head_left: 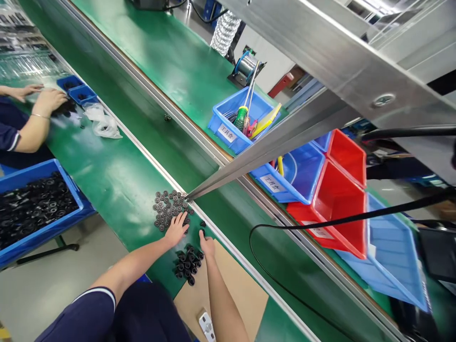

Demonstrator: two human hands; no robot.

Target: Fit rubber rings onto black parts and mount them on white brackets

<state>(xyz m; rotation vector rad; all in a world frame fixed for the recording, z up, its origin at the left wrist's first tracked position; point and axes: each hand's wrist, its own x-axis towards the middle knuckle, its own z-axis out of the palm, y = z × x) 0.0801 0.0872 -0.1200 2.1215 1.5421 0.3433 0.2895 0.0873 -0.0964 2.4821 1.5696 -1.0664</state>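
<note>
Two hands reach in at lower centre, the left hand (176, 230) and the right hand (207, 245); a co-worker's two hands (52, 99) show upper left. Dozens of grey discs (171, 208) and about twenty black parts (188, 261) crowd past exact counting. Two small blue trays (93, 99) sit upper left, one blue crate (32, 173) far left, two labelled blue bins (240, 145) right of centre, two red bins (342, 204) at right.

We see small grey round discs (168, 208) spread in loose patch on green worktop (123, 194); black hollow cylindrical parts (187, 264) heaped nearby, tilted various ways, some open ends showing.
</note>
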